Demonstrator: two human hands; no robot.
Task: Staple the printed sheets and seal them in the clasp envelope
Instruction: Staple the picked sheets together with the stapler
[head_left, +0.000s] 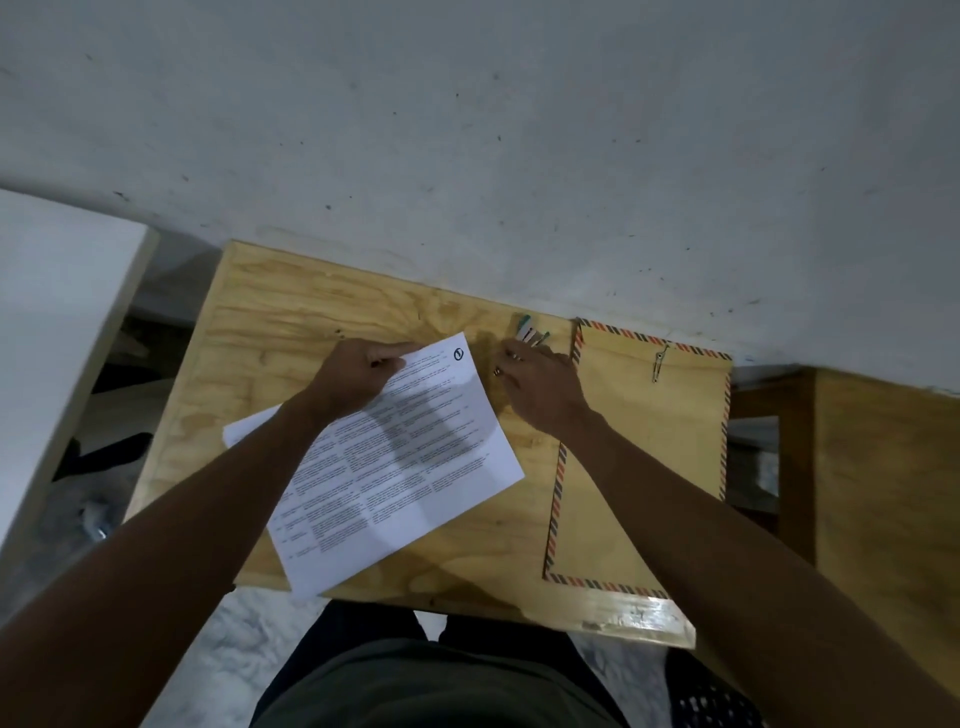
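The pale plywood worktop (322, 312) stands against a scuffed grey wall, and the person leans over it with both arms out. Largest on it is the brown clasp envelope with a red-and-blue striped border (649, 467), lying flat on the right side, its metal clasp (660, 362) up near the far edge and its flap end toward the wall. Left of it, just beside but not touching, lie the white printed sheets (415, 457), turned at an angle, with a lower sheet peeking out at the left. The left hand (358, 376) pins the far left corner of the sheets, its fingers curled with the forefinger stretched along the top edge. The right hand (540, 387) reaches to a small stapler with white and green parts (530, 332) near the wall, between the sheets and the envelope; its fingers are bent down onto it, but whether they have closed round it I cannot tell from here

To my eye the stapling step is only beginning: the sheets look unstapled and the envelope untouched. Next the stapler needs lifting across to the held corner, with the sheets squared up first so both are caught
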